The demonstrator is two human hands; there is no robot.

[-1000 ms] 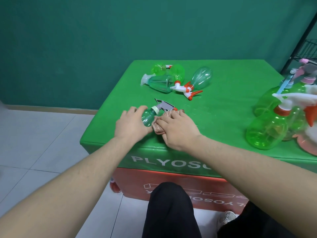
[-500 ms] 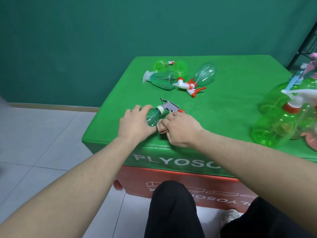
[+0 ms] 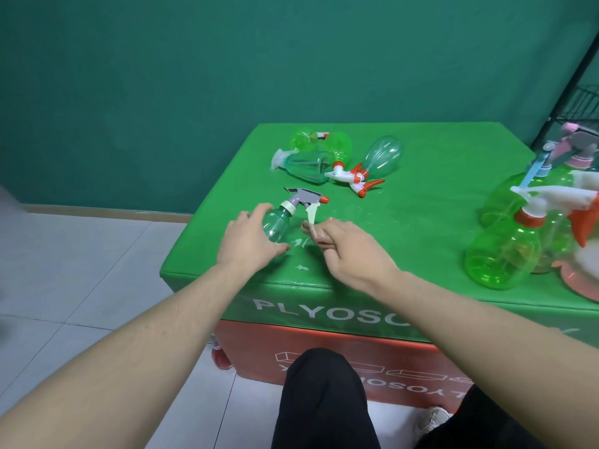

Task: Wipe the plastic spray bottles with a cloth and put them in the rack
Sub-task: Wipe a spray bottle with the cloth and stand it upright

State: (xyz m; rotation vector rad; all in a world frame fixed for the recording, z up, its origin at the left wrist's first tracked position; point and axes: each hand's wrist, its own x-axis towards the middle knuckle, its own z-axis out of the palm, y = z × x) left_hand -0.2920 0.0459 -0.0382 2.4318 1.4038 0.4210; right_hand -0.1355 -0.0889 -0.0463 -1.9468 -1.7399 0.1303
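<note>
Near the front-left corner of the green tabletop, your left hand curled round the belly of the small spray bottle, which lay on its side w/ the grey trigger head pointing toward the back edge. Just right of it, apart from the bottle by a thin gap, your right hand had its fingers bunched round the pinkish cloth, pinching it vs. the tabletop. Wet streaks showed on the tabletop between the two hands.

Further back, mid-tabletop, three or four more bottles lay in a loose heap, unwiped by the look of it. At the right edge stood the big green bottles, crowded together. The black rack sat beyond the back-right corner, mostly out of frame.

Step in hand, as I judged it: wiping the small one. To do it well, you'd want to keep the left grip firm on the belly, bring the cloth onto the plastic, roll the bottle so all sides got covered, & not skip neck + trigger.
</note>
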